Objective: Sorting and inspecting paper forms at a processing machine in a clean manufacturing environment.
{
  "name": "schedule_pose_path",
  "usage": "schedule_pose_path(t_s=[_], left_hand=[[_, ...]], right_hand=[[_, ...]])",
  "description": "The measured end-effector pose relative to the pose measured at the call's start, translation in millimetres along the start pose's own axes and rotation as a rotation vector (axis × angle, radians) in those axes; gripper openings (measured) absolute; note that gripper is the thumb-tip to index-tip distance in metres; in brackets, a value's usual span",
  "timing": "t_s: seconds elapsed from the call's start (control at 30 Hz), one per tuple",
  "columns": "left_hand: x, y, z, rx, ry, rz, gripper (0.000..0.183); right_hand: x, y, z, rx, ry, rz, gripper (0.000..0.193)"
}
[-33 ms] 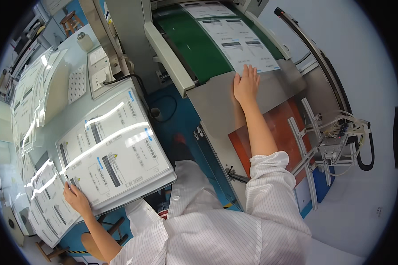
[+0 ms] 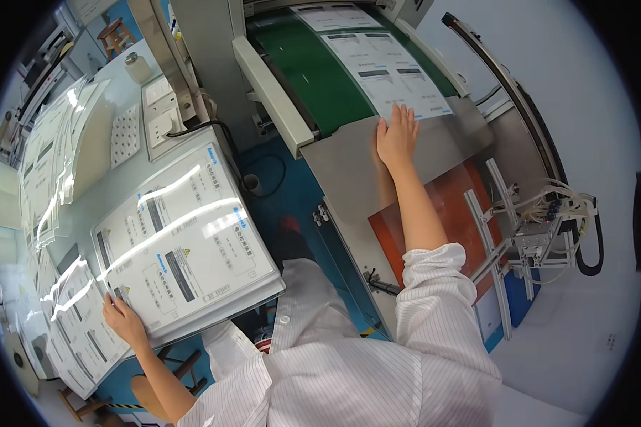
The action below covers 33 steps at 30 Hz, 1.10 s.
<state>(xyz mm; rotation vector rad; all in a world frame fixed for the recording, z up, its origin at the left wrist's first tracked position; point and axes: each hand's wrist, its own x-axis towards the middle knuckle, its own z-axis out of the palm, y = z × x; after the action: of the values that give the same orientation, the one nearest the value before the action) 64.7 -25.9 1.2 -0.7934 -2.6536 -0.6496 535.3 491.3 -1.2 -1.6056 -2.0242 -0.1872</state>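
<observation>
My right hand (image 2: 397, 136) lies flat with fingers stretched on the grey metal plate (image 2: 441, 146) at the end of the green conveyor belt (image 2: 313, 85). Its fingertips reach the near edge of a white printed sheet (image 2: 399, 85) coming off the belt. On the left table, my left hand (image 2: 126, 324) rests at the near-left corner of a thick stack of clear, glossy printed sheets (image 2: 206, 267). Its fingers look extended along the stack's edge, partly hidden, and I see nothing lifted in them.
More glossy sheets (image 2: 57, 164) lie farther left, near a small bottle (image 2: 137, 67) and a white power strip (image 2: 162, 124). An orange-brown panel (image 2: 441, 213) and a metal frame with tubing (image 2: 541, 235) stand right. A wooden stool (image 2: 146, 398) is below the table.
The printed sheets on the belt have slid very slightly toward me. Both hands stay in practically the same place.
</observation>
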Motion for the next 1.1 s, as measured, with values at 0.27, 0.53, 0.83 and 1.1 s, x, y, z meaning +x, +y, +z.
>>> schedule_pose_path(t_s=[0.27, 0.53, 0.83, 1.1], left_hand=[[-2, 16, -7, -0.011, 0.048, -0.008, 0.036], [-5, 16, -9, -0.014, 0.031, -0.021, 0.034], [-7, 19, -11, -0.021, 0.004, -0.067, 0.036], [-5, 28, -12, -0.049, 0.0, -0.058, 0.036]], right_hand=[[8, -3, 1, -0.053, -0.008, -0.086, 0.053], [3, -6, 0, -0.09, -0.135, 0.015, 0.061], [-47, -7, -39, -0.014, -0.364, 0.069, 0.066], [-128, -44, -121, -0.053, -0.516, 0.0, 0.089]])
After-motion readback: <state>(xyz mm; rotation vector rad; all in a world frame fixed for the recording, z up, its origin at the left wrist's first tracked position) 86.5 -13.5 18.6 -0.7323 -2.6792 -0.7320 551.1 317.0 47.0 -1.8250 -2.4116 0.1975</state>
